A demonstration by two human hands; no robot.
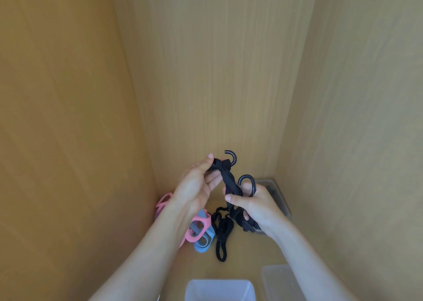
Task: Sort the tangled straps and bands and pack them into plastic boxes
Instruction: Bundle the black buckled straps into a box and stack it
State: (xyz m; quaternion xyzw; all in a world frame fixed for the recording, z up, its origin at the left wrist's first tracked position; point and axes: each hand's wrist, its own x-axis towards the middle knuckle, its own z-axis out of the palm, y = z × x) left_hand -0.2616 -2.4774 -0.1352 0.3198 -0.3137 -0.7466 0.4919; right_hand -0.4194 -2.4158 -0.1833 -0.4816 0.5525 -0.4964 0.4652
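Pale wood-grain walls close in a light wooden cupboard floor on three sides. Above its middle, the left hand pinches the top of a flat black fabric strap with black hooks. The right hand curls its fingers round the strap's lower end. Pink rubber loop bands, blue bands and black elastic cords lie toward the back left corner. Two clear plastic boxes sit at the near edge, and a third box in the back right corner.

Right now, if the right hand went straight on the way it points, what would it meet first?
Probably the left hand, which grips the same black fabric strap with hooks; depth is unclear.
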